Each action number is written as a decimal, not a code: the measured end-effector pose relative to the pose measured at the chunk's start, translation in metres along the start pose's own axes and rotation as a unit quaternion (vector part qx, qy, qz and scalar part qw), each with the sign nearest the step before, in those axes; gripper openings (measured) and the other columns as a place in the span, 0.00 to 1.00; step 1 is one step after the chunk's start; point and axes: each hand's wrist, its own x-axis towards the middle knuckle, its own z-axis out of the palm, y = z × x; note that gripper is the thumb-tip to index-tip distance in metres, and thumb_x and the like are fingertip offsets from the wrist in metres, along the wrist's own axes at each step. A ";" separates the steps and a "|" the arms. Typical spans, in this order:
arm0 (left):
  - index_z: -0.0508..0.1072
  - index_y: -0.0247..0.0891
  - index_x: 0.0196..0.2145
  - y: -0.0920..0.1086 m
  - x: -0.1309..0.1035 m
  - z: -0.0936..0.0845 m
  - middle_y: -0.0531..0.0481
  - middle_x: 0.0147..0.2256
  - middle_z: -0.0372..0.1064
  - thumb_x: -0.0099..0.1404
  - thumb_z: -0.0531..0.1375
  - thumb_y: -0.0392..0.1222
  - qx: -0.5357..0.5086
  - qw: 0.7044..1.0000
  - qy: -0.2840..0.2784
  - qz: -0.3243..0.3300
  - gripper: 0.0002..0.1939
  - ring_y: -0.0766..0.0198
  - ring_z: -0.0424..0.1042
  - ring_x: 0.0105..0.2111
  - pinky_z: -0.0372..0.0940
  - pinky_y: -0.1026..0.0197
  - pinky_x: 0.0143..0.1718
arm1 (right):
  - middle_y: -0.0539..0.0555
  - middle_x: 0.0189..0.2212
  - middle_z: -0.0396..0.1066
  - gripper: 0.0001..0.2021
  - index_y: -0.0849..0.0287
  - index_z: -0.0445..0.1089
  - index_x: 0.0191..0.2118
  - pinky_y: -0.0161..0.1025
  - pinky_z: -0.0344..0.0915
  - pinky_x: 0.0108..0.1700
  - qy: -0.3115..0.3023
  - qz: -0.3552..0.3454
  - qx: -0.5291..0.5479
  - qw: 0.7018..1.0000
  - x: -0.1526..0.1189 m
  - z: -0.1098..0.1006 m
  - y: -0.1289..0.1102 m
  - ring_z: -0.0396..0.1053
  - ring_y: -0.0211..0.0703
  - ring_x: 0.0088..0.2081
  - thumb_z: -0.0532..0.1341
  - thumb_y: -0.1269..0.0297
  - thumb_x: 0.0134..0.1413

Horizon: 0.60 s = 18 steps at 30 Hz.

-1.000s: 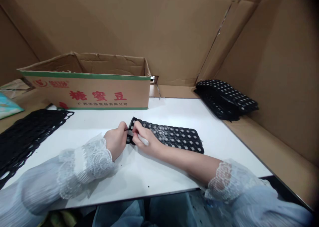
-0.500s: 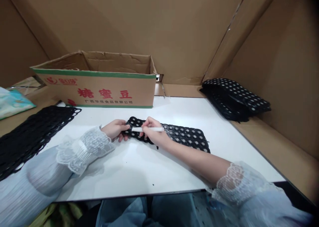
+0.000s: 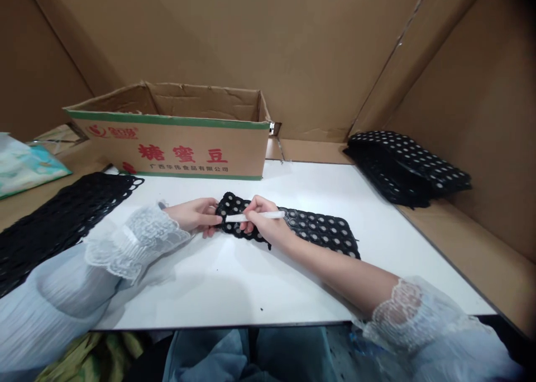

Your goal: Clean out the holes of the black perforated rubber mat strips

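Note:
A black perforated strip (image 3: 322, 230) with rows of pale round spots lies across the middle of the white table. My left hand (image 3: 201, 215) grips its left end, thumb on top and fingers at the edge. My right hand (image 3: 263, 220) is closed round a white pen-like tool (image 3: 274, 215), which lies nearly level above the strip. The tool's left end points at the spots beside my left thumb; whether it touches them I cannot tell.
An open cardboard box (image 3: 176, 147) stands at the back left. Black openwork sheets (image 3: 62, 220) lie at the left, near a teal and white packet (image 3: 31, 167). Spotted black pieces (image 3: 410, 167) are piled at the back right. Cardboard walls (image 3: 301, 52) surround the table.
The whole view has shifted slightly, moving things to the right in the picture. My left thumb sits a little nearer the strip's left edge. Both hands keep their holds.

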 end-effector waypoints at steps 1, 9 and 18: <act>0.61 0.35 0.30 0.000 -0.002 -0.003 0.54 0.19 0.65 0.49 0.61 0.40 0.009 1.000 -0.019 -0.001 0.13 0.69 0.65 0.19 0.60 0.68 0.20 | 0.44 0.14 0.65 0.04 0.59 0.55 0.24 0.30 0.60 0.21 -0.002 0.000 -0.004 1.000 0.000 0.000 0.000 0.62 0.31 0.17 0.53 0.73 0.41; 0.61 0.34 0.25 -0.001 -0.004 -0.005 0.51 0.19 0.68 0.48 0.62 0.40 0.009 0.998 0.013 -0.057 0.11 0.67 0.67 0.18 0.63 0.66 0.19 | 0.45 0.14 0.66 0.04 0.59 0.56 0.24 0.29 0.59 0.21 -0.007 -0.002 0.003 1.000 0.000 -0.001 -0.001 0.62 0.31 0.17 0.53 0.73 0.42; 0.59 0.35 0.25 -0.002 0.000 -0.001 0.50 0.19 0.68 0.51 0.57 0.35 -0.022 0.997 0.038 -0.063 0.07 0.68 0.67 0.17 0.62 0.67 0.18 | 0.46 0.15 0.66 0.04 0.59 0.56 0.24 0.29 0.57 0.21 -0.016 0.002 -0.027 1.000 -0.002 0.001 -0.005 0.61 0.31 0.18 0.52 0.74 0.42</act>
